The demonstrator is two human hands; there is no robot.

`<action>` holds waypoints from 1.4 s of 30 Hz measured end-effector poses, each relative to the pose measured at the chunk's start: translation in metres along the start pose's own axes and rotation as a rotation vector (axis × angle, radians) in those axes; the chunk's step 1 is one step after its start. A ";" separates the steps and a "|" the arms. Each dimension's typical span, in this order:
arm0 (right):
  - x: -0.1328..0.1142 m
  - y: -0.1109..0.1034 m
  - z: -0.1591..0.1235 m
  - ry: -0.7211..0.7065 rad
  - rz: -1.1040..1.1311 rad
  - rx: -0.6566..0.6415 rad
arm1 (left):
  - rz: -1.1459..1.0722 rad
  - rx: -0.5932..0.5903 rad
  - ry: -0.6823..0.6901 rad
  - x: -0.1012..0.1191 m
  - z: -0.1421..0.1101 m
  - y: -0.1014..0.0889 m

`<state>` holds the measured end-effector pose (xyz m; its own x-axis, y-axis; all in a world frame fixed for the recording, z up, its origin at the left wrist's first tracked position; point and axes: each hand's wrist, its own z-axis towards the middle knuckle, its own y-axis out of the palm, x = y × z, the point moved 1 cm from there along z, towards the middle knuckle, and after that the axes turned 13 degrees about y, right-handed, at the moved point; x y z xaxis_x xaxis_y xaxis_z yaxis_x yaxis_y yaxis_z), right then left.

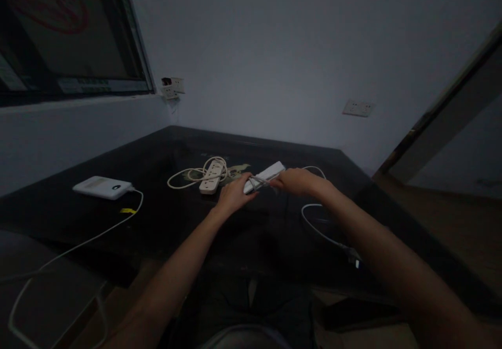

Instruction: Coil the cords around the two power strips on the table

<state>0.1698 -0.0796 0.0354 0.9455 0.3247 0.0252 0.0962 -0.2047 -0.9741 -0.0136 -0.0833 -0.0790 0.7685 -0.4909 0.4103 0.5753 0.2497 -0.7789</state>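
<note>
A white power strip point(272, 171) is held slantwise just above the dark table, with part of its cord wrapped round its near end. My left hand point(234, 195) grips that near end, thumb on top. Close to the strip's far end, my right hand point(297, 181) is closed on the white cord point(317, 227). From there the cord loops over the right side of the table and ends in a plug point(353, 256) by my right forearm. Left of my hands lies a second power strip point(212, 177), its own cord coiled loosely over it.
The black table point(251, 249) reaches back to the wall. On its left side lies a white power bank-like device point(102, 187) with a cable running off the near edge. A yellow scrap point(127, 210) is beside it. Wall sockets point(358, 107) show at the back.
</note>
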 end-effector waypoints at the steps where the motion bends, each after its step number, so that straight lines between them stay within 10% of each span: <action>1: 0.004 0.005 0.003 -0.035 0.126 -0.097 | 0.019 0.011 -0.017 -0.001 0.001 -0.002; 6: 0.003 0.041 0.012 -0.298 0.784 -0.327 | -0.009 0.139 -0.051 -0.004 0.004 -0.006; 14: -0.019 0.096 0.017 -0.450 1.224 -0.516 | -0.059 0.272 -0.019 -0.008 0.004 -0.010; 20: -0.009 0.082 -0.012 -0.514 1.373 -0.450 | -0.068 0.266 -0.010 -0.008 0.003 -0.011; 28: -0.025 0.057 -0.068 -0.570 1.248 -0.671 | -0.306 0.471 -0.046 -0.016 0.009 -0.014; 34: 0.000 0.073 -0.059 -0.424 1.280 -0.475 | -0.364 0.484 -0.106 -0.024 0.012 -0.015; 42: 0.018 0.014 -0.095 -0.147 0.788 0.177 | -0.533 0.519 -0.149 -0.026 0.015 -0.014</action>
<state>0.2180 -0.1646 0.0440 0.6634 0.2666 -0.6991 -0.6414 -0.2784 -0.7149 -0.0376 -0.0619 -0.0715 0.3585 -0.5460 0.7572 0.9089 0.3893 -0.1495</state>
